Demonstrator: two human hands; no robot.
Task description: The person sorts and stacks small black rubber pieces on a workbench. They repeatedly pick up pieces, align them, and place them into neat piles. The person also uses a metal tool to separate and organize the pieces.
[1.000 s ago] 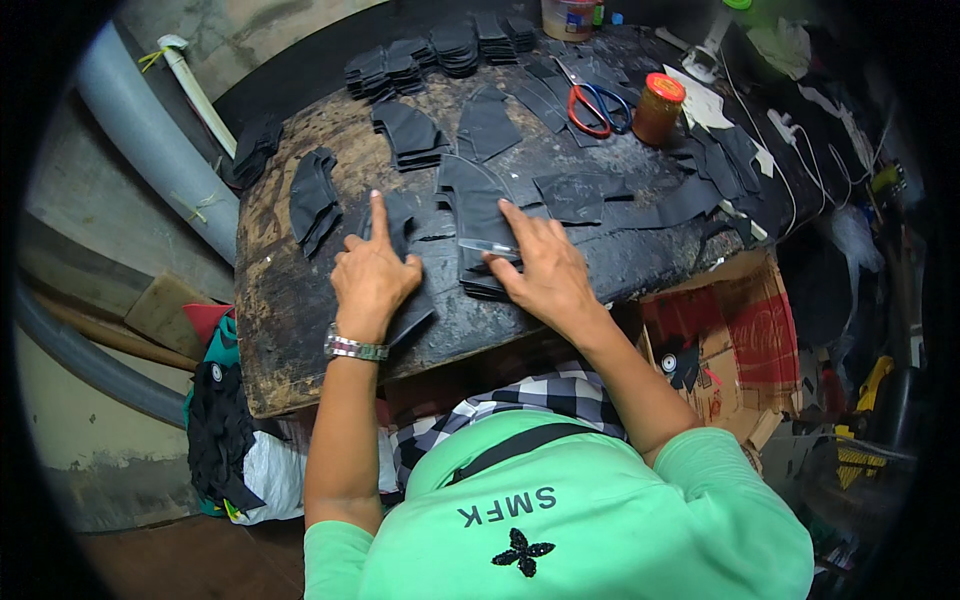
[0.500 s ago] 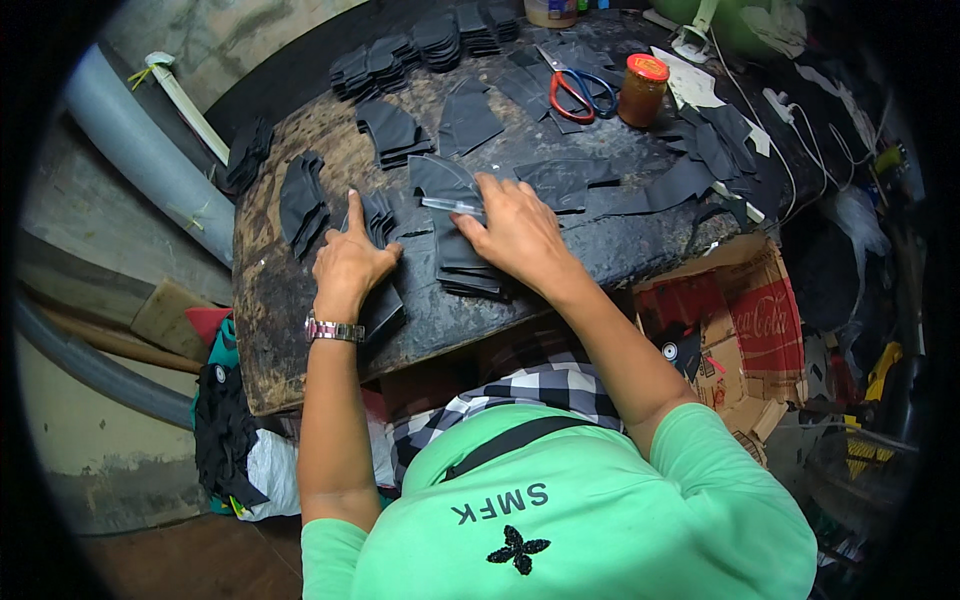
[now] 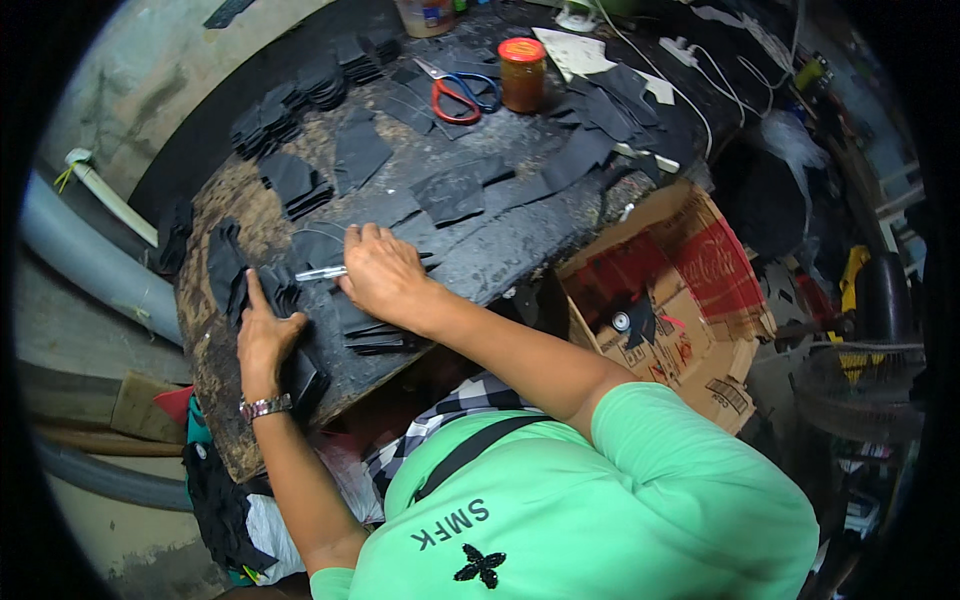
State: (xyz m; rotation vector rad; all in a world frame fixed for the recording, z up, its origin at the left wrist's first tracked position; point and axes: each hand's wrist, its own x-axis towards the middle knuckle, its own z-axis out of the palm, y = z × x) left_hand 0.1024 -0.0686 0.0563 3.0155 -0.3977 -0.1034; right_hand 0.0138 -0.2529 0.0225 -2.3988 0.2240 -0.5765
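Observation:
My right hand (image 3: 382, 278) holds a silver pen (image 3: 320, 273) and rests on a stack of black cut pieces (image 3: 375, 335) near the front edge of the worn dark worktable (image 3: 500, 240). My left hand (image 3: 265, 335), with a wristwatch, presses flat on black pieces (image 3: 285, 295) at the table's left front, its index finger stretched out. The pen tip points left, toward the pieces between both hands.
Several stacks of black cut pieces (image 3: 295, 185) lie across the table. Red and blue scissors (image 3: 460, 95) and an orange-lidded jar (image 3: 523, 72) stand at the back. An open cardboard box (image 3: 680, 290) sits to the right, grey pipes (image 3: 80, 255) to the left.
The view has swung, so the table now sits higher and to the left. Both hands stay on the black pieces; the right hand now shows the pen pointing left.

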